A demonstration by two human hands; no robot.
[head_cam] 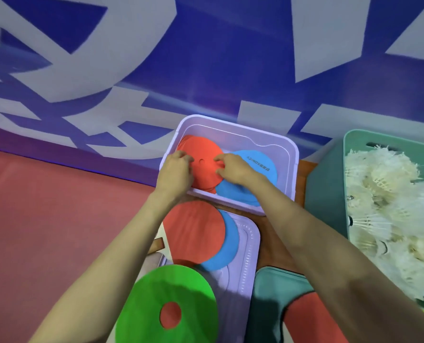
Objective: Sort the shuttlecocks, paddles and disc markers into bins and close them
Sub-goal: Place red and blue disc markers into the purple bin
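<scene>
Green disc (171,288) lies nearest, overlapping a lilac lid (251,243). Beyond it, both hands reach into the lilac bin (292,154). The left hand (175,169) curls its fingers over the red disc (203,149) at its left edge, and the right hand (233,167) pinches it near the middle. A blue disc (260,167) lies under it. Shuttlecocks (391,194) fill the teal bin (324,189).

Blue/wht wall (206,58), red floor (57,219)

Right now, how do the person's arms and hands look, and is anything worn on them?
The left hand and the right hand wear no gloves, and no watch or ring is visible. Behind the wrists, no sleeves show up to the frame's edge.
</scene>
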